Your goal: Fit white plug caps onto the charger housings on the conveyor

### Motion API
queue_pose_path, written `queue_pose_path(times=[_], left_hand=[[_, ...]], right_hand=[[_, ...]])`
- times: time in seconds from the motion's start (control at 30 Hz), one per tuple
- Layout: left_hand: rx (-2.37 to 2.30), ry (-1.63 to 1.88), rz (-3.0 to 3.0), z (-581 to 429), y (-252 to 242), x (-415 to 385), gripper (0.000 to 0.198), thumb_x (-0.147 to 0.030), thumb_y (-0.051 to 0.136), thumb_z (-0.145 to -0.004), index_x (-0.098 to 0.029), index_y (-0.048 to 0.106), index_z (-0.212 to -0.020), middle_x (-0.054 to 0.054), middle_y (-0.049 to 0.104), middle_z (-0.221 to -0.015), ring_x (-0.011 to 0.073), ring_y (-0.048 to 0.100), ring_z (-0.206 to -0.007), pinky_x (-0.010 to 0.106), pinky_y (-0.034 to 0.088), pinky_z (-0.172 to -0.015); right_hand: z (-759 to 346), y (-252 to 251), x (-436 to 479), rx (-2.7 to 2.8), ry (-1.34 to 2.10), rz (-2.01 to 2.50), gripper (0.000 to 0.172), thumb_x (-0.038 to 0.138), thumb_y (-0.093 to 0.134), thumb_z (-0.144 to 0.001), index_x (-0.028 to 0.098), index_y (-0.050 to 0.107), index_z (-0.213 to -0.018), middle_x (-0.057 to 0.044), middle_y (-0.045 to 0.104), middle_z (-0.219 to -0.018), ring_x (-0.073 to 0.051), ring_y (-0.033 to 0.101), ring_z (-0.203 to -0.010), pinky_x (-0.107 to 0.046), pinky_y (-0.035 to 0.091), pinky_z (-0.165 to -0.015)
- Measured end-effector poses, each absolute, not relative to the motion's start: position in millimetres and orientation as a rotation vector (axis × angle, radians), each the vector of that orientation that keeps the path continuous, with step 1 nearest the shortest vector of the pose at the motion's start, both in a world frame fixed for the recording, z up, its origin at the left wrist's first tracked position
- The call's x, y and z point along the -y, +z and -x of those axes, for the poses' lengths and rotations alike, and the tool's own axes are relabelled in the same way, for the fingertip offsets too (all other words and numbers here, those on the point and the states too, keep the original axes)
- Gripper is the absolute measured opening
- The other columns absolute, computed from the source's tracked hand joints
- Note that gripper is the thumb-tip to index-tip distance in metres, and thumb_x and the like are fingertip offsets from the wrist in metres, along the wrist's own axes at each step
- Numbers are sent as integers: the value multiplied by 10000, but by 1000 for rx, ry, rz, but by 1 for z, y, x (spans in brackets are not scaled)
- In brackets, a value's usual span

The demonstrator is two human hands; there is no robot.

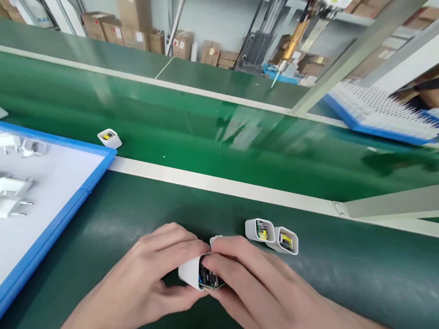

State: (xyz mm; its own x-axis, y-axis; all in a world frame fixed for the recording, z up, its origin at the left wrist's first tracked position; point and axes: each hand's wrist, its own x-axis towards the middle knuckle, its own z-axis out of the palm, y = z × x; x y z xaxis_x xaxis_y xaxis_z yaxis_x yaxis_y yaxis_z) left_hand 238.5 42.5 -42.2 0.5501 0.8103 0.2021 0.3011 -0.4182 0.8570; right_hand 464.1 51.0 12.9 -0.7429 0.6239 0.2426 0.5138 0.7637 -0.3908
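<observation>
Between the fingers and thumb of my left hand [156,269] is a white charger housing [189,273], lying on its side with its mouth facing right. A dark circuit board with small parts [210,279] shows at that mouth, and my right hand [255,278] pinches it there. How deep the board sits in the housing is hidden by my right fingers. Behind the fingertips a small white piece [214,239] peeks out, mostly covered. To the right, two white housings [251,229] [295,242] with boards and yellow parts inside lie against each other on the dark green bench.
A blue-edged tray [99,171] with several white plug chargers [12,203] lies at left. Past the pale rail [206,182] runs a green conveyor belt [164,132] carrying one white housing [115,140]. A metal frame post [353,57] and another blue-edged tray [380,132] stand at right.
</observation>
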Motion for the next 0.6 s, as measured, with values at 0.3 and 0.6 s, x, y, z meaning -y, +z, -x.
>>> queue_pose_path(times=[0.3, 0.6], left_hand=[[-937, 742, -1973, -243, -46, -46, 281, -164, 692, -915, -237, 601, -1172, 22, 673, -1083, 140, 632, -947, 233, 514, -831], [-928, 843, -1928, -244, -47, -46, 354, -209, 759, -882, -248, 623, -1207, 20, 715, -1065, 157, 673, -997, 240, 540, -909]], right_hand=[[-473, -1, -57, 2534, 499, 877, 383, 302, 355, -1063, 161, 674, -904, -76, 639, -855, -160, 587, -672, -288, 506, -579], [-477, 9, -63, 2449, 617, 1008, 136, 170, 531, -977, 190, 650, -917, -34, 636, -963, -119, 594, -701, -256, 466, -569]])
